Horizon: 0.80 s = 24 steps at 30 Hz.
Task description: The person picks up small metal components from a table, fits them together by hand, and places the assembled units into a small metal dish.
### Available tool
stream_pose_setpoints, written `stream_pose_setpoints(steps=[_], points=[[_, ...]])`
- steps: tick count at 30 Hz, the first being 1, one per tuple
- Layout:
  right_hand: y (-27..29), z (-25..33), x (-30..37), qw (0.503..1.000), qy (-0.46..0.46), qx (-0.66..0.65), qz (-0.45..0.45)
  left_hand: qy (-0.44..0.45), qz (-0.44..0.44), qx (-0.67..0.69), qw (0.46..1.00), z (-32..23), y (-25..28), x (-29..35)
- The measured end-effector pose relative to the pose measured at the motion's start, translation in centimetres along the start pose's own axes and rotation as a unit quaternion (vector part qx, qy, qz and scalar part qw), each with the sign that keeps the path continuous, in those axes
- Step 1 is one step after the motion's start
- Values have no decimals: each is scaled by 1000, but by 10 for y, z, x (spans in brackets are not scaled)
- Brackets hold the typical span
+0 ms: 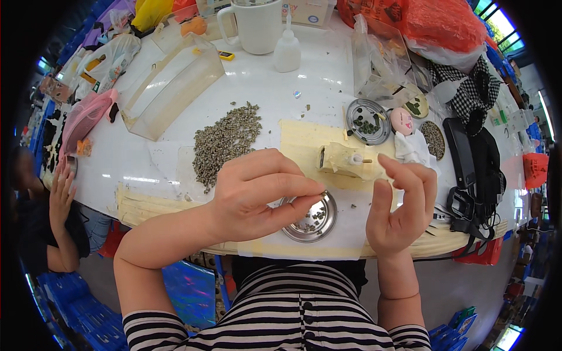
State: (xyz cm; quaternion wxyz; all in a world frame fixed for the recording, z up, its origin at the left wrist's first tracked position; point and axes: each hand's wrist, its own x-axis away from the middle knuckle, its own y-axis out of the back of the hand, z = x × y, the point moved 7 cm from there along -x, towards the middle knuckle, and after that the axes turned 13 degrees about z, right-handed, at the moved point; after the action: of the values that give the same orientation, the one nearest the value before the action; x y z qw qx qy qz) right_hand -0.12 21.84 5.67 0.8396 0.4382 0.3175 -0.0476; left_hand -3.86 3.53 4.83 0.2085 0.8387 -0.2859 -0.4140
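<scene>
While my left hand (252,193) presses thumb and fingertips together over the round steel dish (333,225) holding small metallic pieces (319,216), I cannot tell what they pinch; my right hand (404,202), thumb and forefinger parted, hangs near the tape-wrapped block (339,161).

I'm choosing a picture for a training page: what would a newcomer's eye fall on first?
Probably the heap of small grey pieces, left of centre on the white table. Next, the left hand, thumb and forefinger pinched over a metal dish near the front edge. The bright red bag stands out at upper right.
</scene>
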Motion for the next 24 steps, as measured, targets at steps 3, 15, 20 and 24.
stream_pose_setpoints(steps=[3, 15, 20, 24], points=[[-19, 5, -1, 968, -6, -221, 121, -28, 3, -8, 1000, -2, 0, -1], [-31, 4, 2, 938, -37, -308, 154, -36, 20, -42, 998, -5, -5, -2], [-18, 23, 6, 986, 94, -128, 54, 11, 26, -54, 998, -1, -6, -4], [-21, 23, 5, 985, 95, -129, 63, 13, 7, -43, 999, 2, -2, -3]])
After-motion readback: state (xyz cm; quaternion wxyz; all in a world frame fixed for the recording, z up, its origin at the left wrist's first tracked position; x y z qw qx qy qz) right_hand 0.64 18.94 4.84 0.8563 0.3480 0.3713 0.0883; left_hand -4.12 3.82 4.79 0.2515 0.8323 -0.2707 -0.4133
